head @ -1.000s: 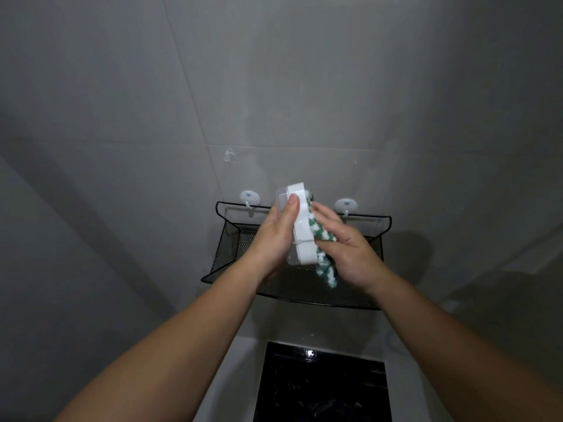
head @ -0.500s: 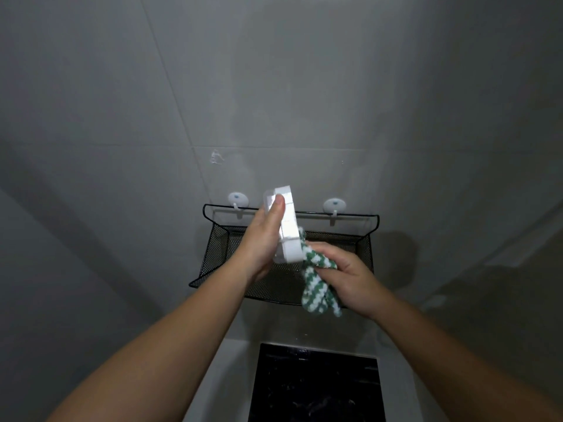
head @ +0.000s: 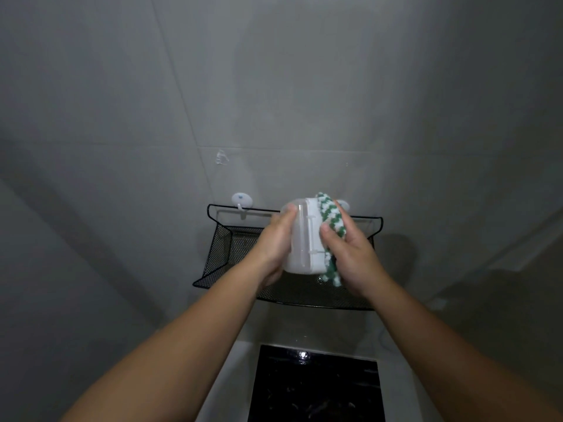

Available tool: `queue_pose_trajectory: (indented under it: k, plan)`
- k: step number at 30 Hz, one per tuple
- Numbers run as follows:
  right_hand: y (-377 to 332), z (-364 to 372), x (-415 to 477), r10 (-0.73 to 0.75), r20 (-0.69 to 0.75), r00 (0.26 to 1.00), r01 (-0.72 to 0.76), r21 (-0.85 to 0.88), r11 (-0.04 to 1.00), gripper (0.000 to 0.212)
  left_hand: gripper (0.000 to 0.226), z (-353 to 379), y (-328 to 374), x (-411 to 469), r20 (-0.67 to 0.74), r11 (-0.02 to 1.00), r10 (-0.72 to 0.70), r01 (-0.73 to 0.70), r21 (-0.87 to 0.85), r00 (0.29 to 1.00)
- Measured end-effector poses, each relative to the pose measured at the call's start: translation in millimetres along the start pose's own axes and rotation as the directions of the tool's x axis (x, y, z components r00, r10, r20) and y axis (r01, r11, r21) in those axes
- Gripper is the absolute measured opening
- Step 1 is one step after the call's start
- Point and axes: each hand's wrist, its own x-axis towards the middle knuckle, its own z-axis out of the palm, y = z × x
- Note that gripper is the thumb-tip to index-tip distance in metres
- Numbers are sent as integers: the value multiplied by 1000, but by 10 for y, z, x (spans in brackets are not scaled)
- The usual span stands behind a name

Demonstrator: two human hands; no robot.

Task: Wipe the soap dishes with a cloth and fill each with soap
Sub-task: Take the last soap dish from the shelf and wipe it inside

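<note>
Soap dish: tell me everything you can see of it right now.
The soap dish is white, slightly translucent plastic with rounded corners and a seam along its edge. It is held upright on edge, in front of the black mesh shelf. The left hand grips its left side; the right hand presses a green-and-white cloth against its right face. Its inside is hidden.

white soap dish (head: 303,239), green-and-white cloth (head: 330,216), black basket (head: 219,254)
</note>
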Motion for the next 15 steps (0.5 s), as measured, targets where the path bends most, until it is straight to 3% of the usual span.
queue_pose_trajectory:
  k: [3, 8, 15]
  plan:
    - [-1, -73, 7, 1, -28, 1000, -1, 16, 1000, 48, 49, -72, -8, 10, 108, 999, 27, -32, 38, 994]
    - [-81, -73, 30, -16, -45, 999, 20, 67, 998, 44, 45, -30, -8, -55, 99, 997, 83, -83, -1, 992]
    - [-112, -86, -67, -214, -107, 971, 189, -207, 960, 46, 23, -94, -31, -63, -17, 995, 98, -98, -33, 995]
